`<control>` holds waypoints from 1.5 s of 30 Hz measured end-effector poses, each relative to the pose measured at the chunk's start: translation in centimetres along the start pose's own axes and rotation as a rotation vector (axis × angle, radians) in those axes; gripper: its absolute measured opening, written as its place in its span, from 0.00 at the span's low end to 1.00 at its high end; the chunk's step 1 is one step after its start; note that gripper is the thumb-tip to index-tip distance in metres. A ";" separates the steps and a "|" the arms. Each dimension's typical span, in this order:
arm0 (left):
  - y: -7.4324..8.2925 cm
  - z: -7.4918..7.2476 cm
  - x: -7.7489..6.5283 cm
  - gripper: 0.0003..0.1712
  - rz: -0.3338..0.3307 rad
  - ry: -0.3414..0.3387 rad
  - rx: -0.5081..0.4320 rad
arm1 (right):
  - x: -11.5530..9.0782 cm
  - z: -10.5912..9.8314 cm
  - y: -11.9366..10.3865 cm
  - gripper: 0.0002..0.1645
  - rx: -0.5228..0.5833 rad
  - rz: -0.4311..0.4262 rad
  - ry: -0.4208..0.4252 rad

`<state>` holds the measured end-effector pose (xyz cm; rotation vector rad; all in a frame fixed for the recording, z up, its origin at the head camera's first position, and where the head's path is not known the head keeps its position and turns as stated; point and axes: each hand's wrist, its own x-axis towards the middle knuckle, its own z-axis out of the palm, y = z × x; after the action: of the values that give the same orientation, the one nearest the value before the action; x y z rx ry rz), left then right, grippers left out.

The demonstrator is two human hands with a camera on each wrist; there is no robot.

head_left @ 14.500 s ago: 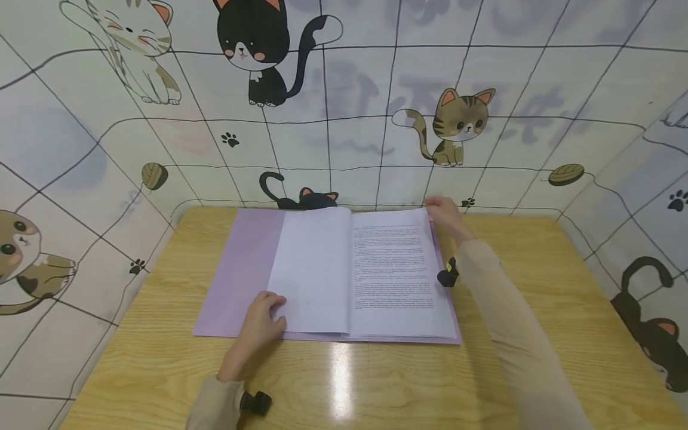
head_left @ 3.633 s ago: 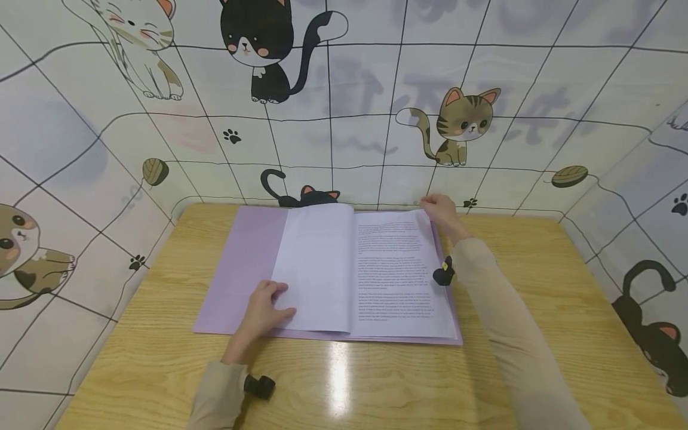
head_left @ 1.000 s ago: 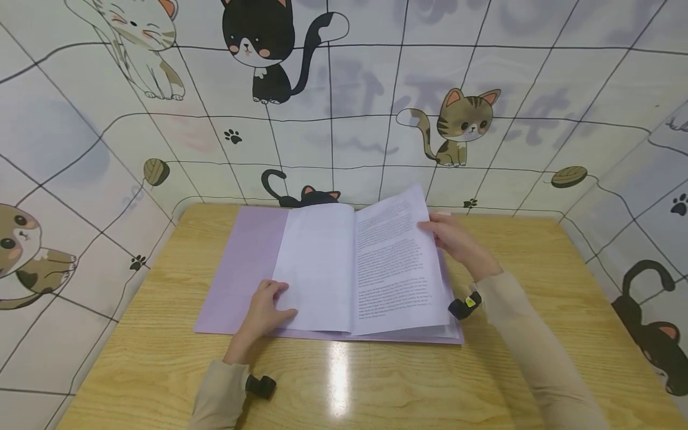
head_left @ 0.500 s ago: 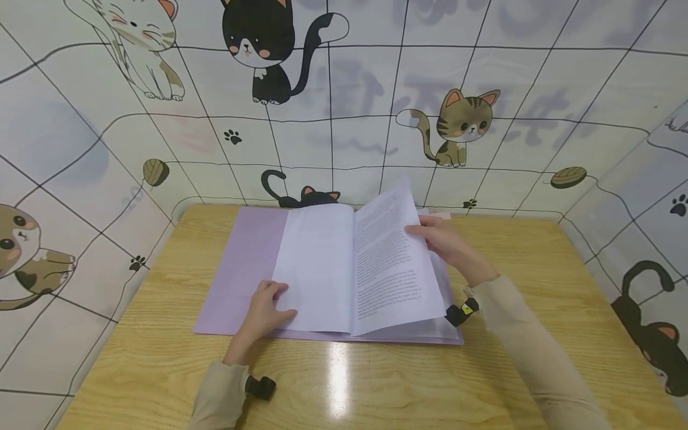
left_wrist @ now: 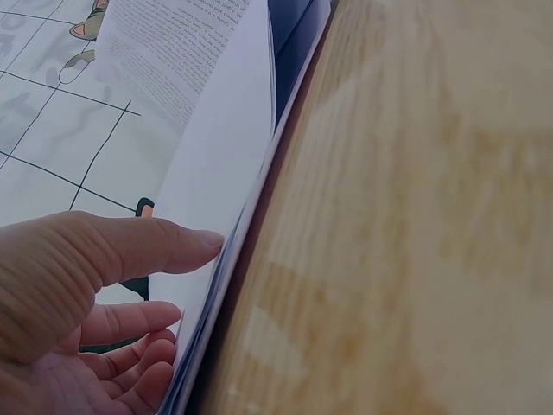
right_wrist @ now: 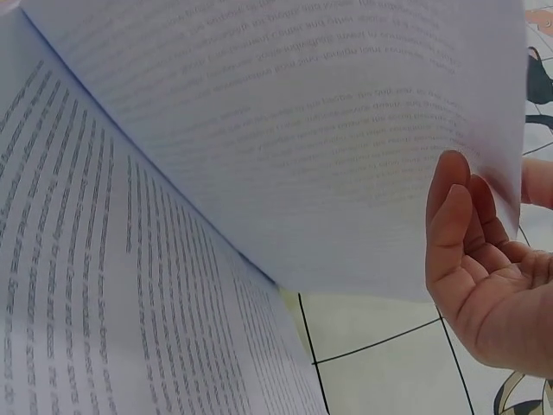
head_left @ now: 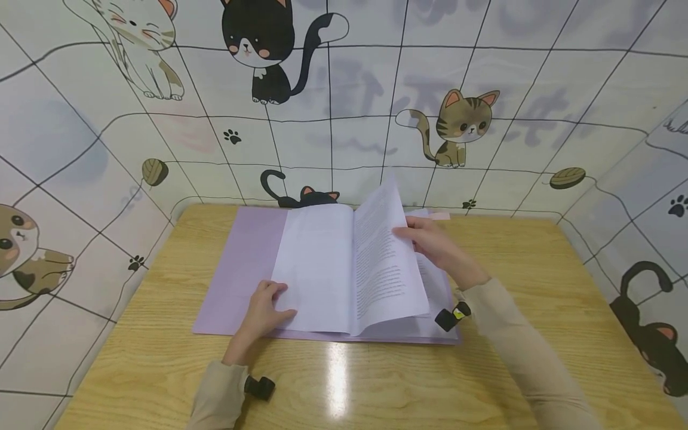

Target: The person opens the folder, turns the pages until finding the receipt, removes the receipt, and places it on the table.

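A lavender folder lies open on the table, bearing printed sheets bound at the middle. My right hand pinches the outer edge of a printed page, thumb on its printed face and fingers behind. The page is raised and bent, leaning leftward, and another printed sheet shows beneath it. On the left side, my left hand rests at the lower outer corner of the blank-faced page. Its thumb lies across the page there, the fingers loosely bent in the left wrist view.
The wooden table extends around the folder. Behind it stands a white backdrop with grid lines and cartoon cats. A pale pink tab sticks out past the folder's upper right corner. Small black cameras sit on both wrists.
My right hand has come from the page's upper right corner down its edge, gripped the page, lifted it and carried it leftward, uncovering the sheet below. The left hand stays almost still.
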<state>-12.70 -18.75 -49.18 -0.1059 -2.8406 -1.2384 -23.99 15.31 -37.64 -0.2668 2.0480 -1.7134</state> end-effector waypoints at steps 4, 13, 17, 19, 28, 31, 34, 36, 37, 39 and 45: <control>0.1 0.0 0.0 0.29 0.006 0.008 0.014 | 0.0 0.6 -0.5 0.26 0.035 -0.024 -0.036; 0.8 0.2 -0.1 0.23 0.027 0.063 0.006 | 0.4 1.7 -1.2 0.26 0.060 -0.059 -0.068; 1.1 0.2 -0.2 0.22 0.049 0.086 -0.003 | 0.6 2.0 -1.3 0.26 0.075 -0.059 -0.070; 1.2 0.2 -0.2 0.21 0.071 0.106 -0.008 | 0.7 2.1 -1.3 0.26 0.083 -0.062 -0.070; 2.7 0.5 -0.4 0.20 0.169 0.124 -0.047 | 1.3 3.1 -1.7 0.24 0.124 -0.070 -0.032; 3.4 0.6 -0.6 0.20 0.196 0.120 -0.071 | 1.5 3.5 -1.8 0.23 0.137 -0.079 -0.033; 4.4 0.7 -0.8 0.20 0.230 0.096 -0.112 | 1.7 3.9 -1.9 0.22 0.148 -0.094 -0.041; 5.2 0.6 -1.0 0.20 0.241 0.072 -0.142 | 1.7 4.2 -2.0 0.22 0.162 -0.096 -0.042; 5.6 0.6 -1.1 0.21 0.254 0.063 -0.155 | 1.7 4.3 -2.1 0.22 0.170 -0.094 -0.042; 6.3 0.6 -1.3 0.22 0.276 0.047 -0.170 | 1.9 4.5 -2.2 0.23 0.184 -0.091 -0.044; 8.0 0.6 -2.0 0.24 0.327 0.026 -0.198 | 2.2 5.1 -2.0 0.26 0.231 -0.089 -0.063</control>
<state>-10.05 -12.98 -43.85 -0.5321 -2.5343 -1.4222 -23.87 9.41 -36.80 -0.3366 1.7978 -1.9495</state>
